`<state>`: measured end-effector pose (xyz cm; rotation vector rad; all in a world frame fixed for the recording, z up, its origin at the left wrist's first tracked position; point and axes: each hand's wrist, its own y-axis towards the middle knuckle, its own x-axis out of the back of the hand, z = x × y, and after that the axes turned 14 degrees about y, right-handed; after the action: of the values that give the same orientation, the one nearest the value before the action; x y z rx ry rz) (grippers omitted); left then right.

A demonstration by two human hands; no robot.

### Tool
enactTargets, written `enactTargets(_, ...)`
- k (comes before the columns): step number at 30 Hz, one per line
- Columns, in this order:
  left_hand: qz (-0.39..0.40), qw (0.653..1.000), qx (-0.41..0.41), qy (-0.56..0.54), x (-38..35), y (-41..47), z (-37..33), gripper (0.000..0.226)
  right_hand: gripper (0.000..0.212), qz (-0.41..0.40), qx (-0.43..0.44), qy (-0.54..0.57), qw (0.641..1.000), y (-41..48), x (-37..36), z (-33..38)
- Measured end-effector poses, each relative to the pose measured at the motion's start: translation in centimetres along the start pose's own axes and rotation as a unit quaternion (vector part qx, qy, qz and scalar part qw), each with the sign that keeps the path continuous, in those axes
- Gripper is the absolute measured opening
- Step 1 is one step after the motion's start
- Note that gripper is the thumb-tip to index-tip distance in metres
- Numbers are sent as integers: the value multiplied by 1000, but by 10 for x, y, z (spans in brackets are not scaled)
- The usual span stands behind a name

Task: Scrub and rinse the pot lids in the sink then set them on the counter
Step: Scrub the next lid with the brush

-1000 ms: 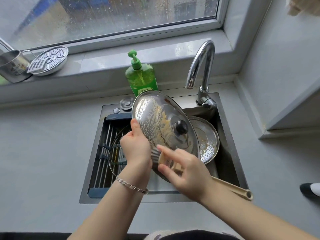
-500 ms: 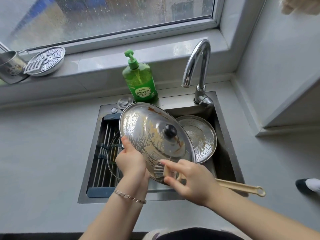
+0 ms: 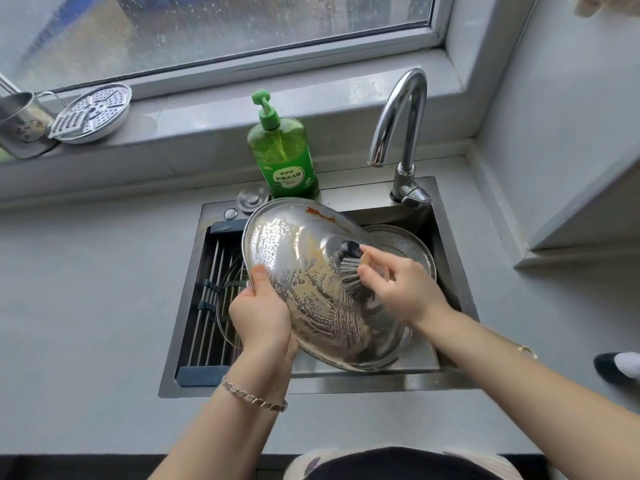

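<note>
A large steel pot lid (image 3: pixel 304 268), soapy and streaked with brown grease, is held tilted over the sink (image 3: pixel 450 285). My left hand (image 3: pixel 259 313) grips its left rim. My right hand (image 3: pixel 398 285) holds a dish brush (image 3: pixel 353 275) with its bristles pressed on the lid beside the black knob (image 3: pixel 348 249). A second steel lid (image 3: pixel 405 247) lies in the sink behind, partly hidden. A glass lid (image 3: pixel 225 306) rests on the rack at the left, mostly covered by my left hand.
A green dish soap bottle (image 3: pixel 282 157) stands behind the sink beside the chrome tap (image 3: pixel 398 133). A roll-up drying rack (image 3: pixel 207 299) covers the sink's left part. On the window sill sit a perforated steel plate (image 3: pixel 91 112) and a steel cup (image 3: pixel 19 123). Grey counter (image 3: pixel 86 306) lies on both sides.
My right hand has carried the brush from the lid's lower edge up to beside the knob. The lid has dropped lower and tilted flatter over the sink.
</note>
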<state>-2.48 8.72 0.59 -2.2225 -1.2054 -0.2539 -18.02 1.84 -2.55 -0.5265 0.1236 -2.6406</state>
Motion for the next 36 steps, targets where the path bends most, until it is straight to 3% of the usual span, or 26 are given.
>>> enactTargets(5,-2,999,-40,28,3,2,1,45,52,122,76,-57,988,-45,-26,17)
enactTargets(8,32,998,-60,8,6,0,-1,43,44,52,-36,108,992,-19,-11,4)
enactTargets(10,72,995,-70,-15,7,-1,-3,38,44,14,-101,228,968,-9,-4,1)
enactTargets(14,141,983,-120,-5,9,-3,-2,29,49,100,-39,163,981,-30,-30,17)
enactTargets(16,149,982,-115,-10,12,-4,1,26,47,70,-48,147,985,-23,-28,15)
enactTargets(18,151,983,-99,-24,13,-6,3,25,31,0,-71,187,980,-7,-19,12)
enactTargets(20,145,985,-90,-31,11,-7,5,25,22,-4,-73,184,980,-8,-22,15)
enactTargets(23,125,988,-80,-33,10,0,7,27,38,66,-38,114,991,-30,-39,24)
enactTargets(25,121,989,-75,-35,15,7,5,27,40,76,-63,96,990,-34,-35,14)
enactTargets(28,106,991,-67,-43,23,16,-4,29,16,26,-141,100,985,-19,-9,-21)
enactTargets(31,84,994,-40,-48,29,27,-13,33,33,-47,-187,171,966,-7,12,-28)
enactTargets(33,93,995,-17,-43,31,29,-16,32,38,-81,-170,235,954,3,23,-21)
enactTargets(36,130,991,4,-13,30,30,-18,27,35,-62,-139,244,958,12,22,-4)
